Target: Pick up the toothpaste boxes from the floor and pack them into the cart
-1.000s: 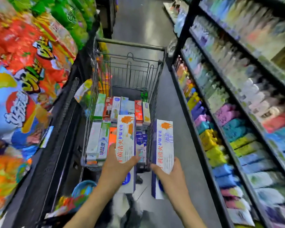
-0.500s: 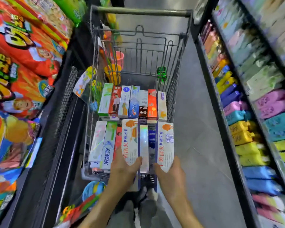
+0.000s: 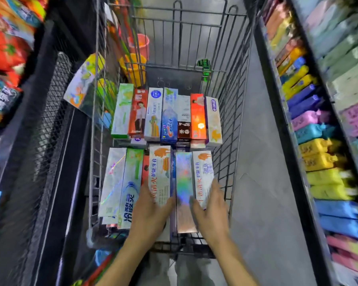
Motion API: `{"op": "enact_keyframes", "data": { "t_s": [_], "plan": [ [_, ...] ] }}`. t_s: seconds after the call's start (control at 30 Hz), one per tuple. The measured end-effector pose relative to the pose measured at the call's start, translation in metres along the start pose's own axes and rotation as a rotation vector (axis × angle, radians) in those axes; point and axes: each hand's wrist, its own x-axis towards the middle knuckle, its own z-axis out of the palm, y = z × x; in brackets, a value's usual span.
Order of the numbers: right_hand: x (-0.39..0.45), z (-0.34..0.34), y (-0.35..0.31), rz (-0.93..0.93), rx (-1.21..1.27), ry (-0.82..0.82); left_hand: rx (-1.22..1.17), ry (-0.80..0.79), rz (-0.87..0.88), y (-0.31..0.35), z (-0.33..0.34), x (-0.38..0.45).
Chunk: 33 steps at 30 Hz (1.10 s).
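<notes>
A wire shopping cart point(image 3: 229, 112) stands in the aisle below me, holding two rows of toothpaste boxes. In the near row, my left hand point(image 3: 148, 213) holds a white box with orange print point(image 3: 160, 172), thumb along its right edge. My right hand point(image 3: 212, 211) holds a matching white and orange box point(image 3: 203, 172) at the row's right end, against the cart's side. A holographic silver box point(image 3: 184, 186) lies between the two. The far row point(image 3: 165, 114) has several upright boxes side by side.
Snack bags point(image 3: 6, 48) fill the rack on the left. Shelves of coloured packs point(image 3: 318, 157) run along the right. Orange and yellow buckets point(image 3: 136, 58) show behind the cart's left side. Grey floor point(image 3: 262, 162) lies between the cart and the right shelves.
Both hands have carried the two white and orange boxes forward and down into the cart's near row. The view has moved closer over the cart.
</notes>
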Motion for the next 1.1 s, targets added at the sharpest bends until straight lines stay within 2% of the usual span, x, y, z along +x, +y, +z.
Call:
{"op": "enact_keyframes", "data": {
  "t_s": [0.3,0.47,0.6,0.77,0.93,1.1],
  "plan": [
    [0.011,0.021,0.027,0.06,-0.165,-0.044,0.0,-0.041,0.058,-0.018,0.006,0.023],
    [0.001,0.017,0.014,0.06,-0.176,-0.126,-0.016,-0.086,0.064,-0.02,0.002,0.025],
    [0.012,-0.018,-0.011,-0.13,-0.277,-0.034,-0.032,-0.088,0.034,-0.019,-0.004,0.031],
    [0.074,-0.069,-0.029,-0.361,-0.489,0.218,-0.052,-0.068,0.061,-0.007,-0.003,0.043],
    [0.137,-0.093,-0.038,-0.388,-0.766,0.239,-0.04,-0.082,0.112,0.012,0.015,0.056],
    [0.17,-0.086,-0.052,-0.358,-0.824,0.208,-0.031,-0.059,0.125,0.03,0.036,0.079]
  ]
}}
